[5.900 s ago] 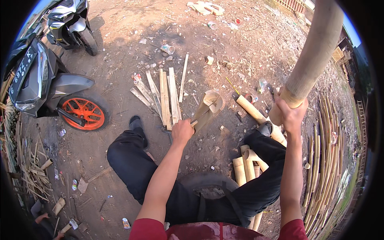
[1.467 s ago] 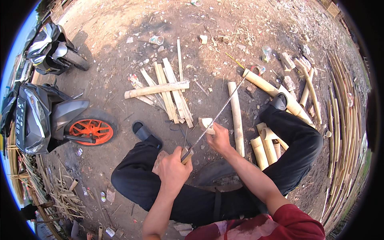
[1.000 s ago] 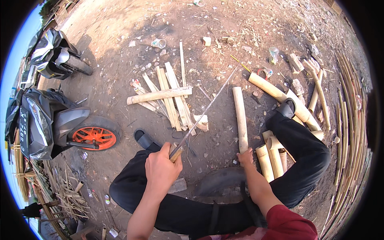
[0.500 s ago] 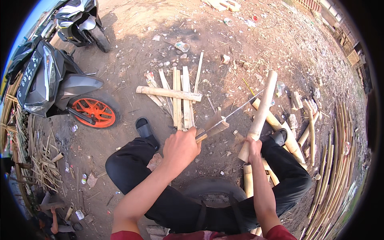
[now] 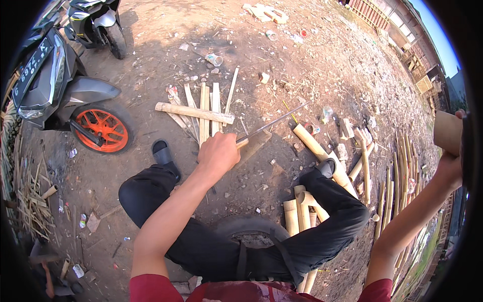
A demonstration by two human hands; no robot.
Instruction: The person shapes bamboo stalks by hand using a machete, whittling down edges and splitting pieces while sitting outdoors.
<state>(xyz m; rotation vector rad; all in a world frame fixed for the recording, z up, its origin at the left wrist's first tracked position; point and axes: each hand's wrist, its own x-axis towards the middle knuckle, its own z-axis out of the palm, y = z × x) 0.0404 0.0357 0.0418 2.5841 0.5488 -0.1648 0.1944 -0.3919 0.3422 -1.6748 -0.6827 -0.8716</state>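
Note:
My left hand (image 5: pixel 219 156) is closed round the wooden handle of a long, thin-bladed machete (image 5: pixel 274 121). Its blade points away to the upper right, over the ground. Far out at the right rim, my right hand (image 5: pixel 449 173) grips a thick bamboo piece (image 5: pixel 447 132); the dark picture edge cuts off part of it and some of the fingers. Ahead of my left hand lie several split bamboo strips (image 5: pixel 215 108), with one flat bamboo slat (image 5: pixel 193 113) across them. A brownish piece (image 5: pixel 255 151) shows below the blade, too indistinct to name.
Bamboo sections (image 5: pixel 322 153) lie beside my right foot. A dark tyre (image 5: pixel 251 226) sits between my legs. Long bamboo poles (image 5: pixel 402 171) are at right. Two motorcycles stand at left, the nearer with an orange wheel (image 5: pixel 103 131). A person (image 5: pixel 48 277) is at the lower left.
My right hand has swung the bamboo piece from in front of my right leg out to the right rim. The machete stays in my left hand. The whole view has shifted somewhat.

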